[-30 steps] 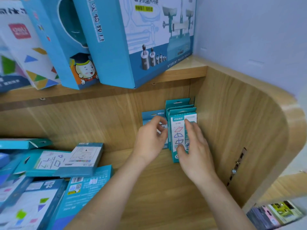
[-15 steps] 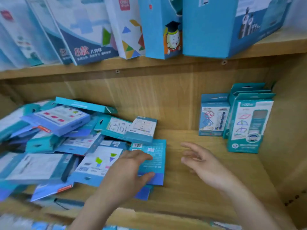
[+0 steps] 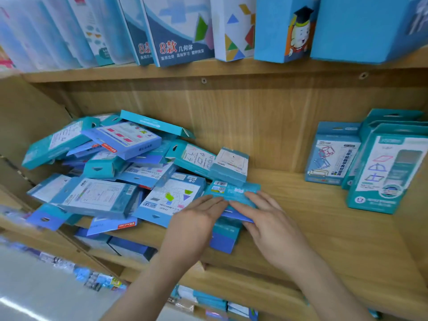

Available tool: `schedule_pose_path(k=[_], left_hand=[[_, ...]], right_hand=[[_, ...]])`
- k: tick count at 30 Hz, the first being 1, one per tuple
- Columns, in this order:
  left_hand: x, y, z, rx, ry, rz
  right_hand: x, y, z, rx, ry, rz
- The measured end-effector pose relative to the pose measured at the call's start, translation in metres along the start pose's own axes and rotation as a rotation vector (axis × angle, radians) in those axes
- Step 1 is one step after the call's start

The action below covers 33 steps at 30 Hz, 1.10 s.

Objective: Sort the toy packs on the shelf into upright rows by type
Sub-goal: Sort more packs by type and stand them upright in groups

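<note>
A jumbled pile of flat teal and blue toy packs (image 3: 120, 163) covers the left half of the wooden shelf (image 3: 335, 230). At the pile's right edge lies a teal pack (image 3: 234, 189), barcode side up. My left hand (image 3: 196, 221) lays straight fingers on its near left corner. My right hand (image 3: 268, 221) has fingers on top of it and the thumb under its near edge. At the far right, one cube-frame pack (image 3: 331, 156) stands upright beside a row of upright shape-frame packs (image 3: 389, 172).
Tall boxes (image 3: 180, 31) line the upper shelf (image 3: 231, 70) just above. The shelf's side wall closes off the right end. More packs sit on a lower shelf (image 3: 129, 249) below the front edge. Bare wood lies between the pile and the upright packs.
My view swung left from the upright packs to the pile. Both hands left the upright row, and now meet on the teal pack at the pile's right edge.
</note>
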State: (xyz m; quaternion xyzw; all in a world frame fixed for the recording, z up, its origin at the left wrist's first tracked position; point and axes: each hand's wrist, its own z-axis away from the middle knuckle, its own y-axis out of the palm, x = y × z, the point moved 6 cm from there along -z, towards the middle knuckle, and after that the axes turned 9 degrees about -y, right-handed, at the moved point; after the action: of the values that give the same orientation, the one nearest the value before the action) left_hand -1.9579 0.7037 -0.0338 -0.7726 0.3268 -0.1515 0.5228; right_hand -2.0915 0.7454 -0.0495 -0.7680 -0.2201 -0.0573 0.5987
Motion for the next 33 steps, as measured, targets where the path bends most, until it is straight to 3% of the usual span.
schedule_pose_path(k=[2, 4, 6, 9, 12, 16, 19, 24, 28, 33], left_hand=[[-0.003, -0.021, -0.007, -0.141, -0.001, 0.080], [-0.001, -0.043, -0.014, -0.263, -0.112, 0.320], [0.004, -0.050, -0.016, -0.231, -0.315, 0.677], [0.009, -0.028, -0.012, -0.005, -0.521, 1.094], [0.003, -0.007, -0.008, 0.187, -0.528, 1.156], [-0.007, -0.006, -0.009, 0.114, -0.602, 1.245], [-0.008, -0.003, -0.007, 0.051, -0.699, 1.297], [-0.007, 0.003, -0.004, 0.015, -0.785, 1.203], [-0.015, 0.014, -0.010, 0.179, -0.575, 0.917], [-0.007, 0.023, -0.030, 0.087, -0.407, 0.424]], right_hand=[[0.001, -0.017, -0.002, -0.172, -0.039, -0.146], [-0.004, -0.037, -0.001, -0.322, 0.004, -0.313], [-0.013, -0.050, -0.001, -0.356, 0.065, -0.385], [-0.023, -0.067, -0.002, -0.345, 0.104, -0.559], [-0.029, -0.077, 0.000, -0.382, 0.212, -0.903], [-0.038, -0.084, 0.003, -0.477, 0.370, -1.073], [-0.030, -0.081, 0.003, -0.384, 0.322, -1.129], [-0.027, -0.061, 0.015, -0.313, 0.327, -1.061], [-0.051, -0.065, 0.039, -0.427, 0.396, -1.013], [-0.088, -0.076, 0.066, -0.573, 0.465, -0.878]])
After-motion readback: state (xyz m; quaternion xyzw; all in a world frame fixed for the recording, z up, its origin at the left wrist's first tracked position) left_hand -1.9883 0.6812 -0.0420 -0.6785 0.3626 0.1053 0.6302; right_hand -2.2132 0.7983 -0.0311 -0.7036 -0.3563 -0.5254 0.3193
